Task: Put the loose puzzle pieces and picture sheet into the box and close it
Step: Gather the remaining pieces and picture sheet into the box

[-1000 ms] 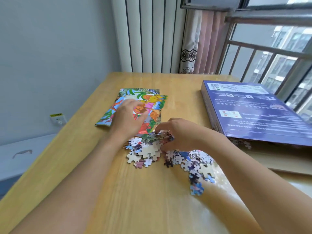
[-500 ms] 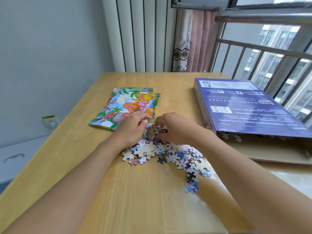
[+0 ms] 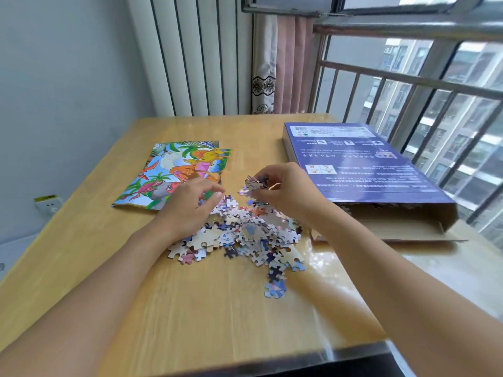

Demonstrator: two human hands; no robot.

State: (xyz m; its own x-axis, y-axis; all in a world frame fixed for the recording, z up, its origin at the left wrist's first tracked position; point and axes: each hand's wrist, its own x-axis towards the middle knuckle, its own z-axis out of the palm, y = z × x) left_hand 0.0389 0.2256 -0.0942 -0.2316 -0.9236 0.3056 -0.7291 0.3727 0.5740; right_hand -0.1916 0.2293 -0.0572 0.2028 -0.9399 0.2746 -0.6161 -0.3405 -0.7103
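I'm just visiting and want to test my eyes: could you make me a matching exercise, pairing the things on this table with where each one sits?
Things:
1. colourful dinosaur picture sheet
2. purple cardboard puzzle box
3. heap of loose jigsaw pieces
4. small bunch of pieces

Places:
A. pinched in the right hand, lifted above the heap
B. flat on the wooden table, far left
C. right side, near the window railing
D. table centre, between the forearms

Pairs: 1-B, 2-C, 3-D, 4-A

Glossy wooden table (image 3: 136, 268); cardboard box (image 3: 381, 221)
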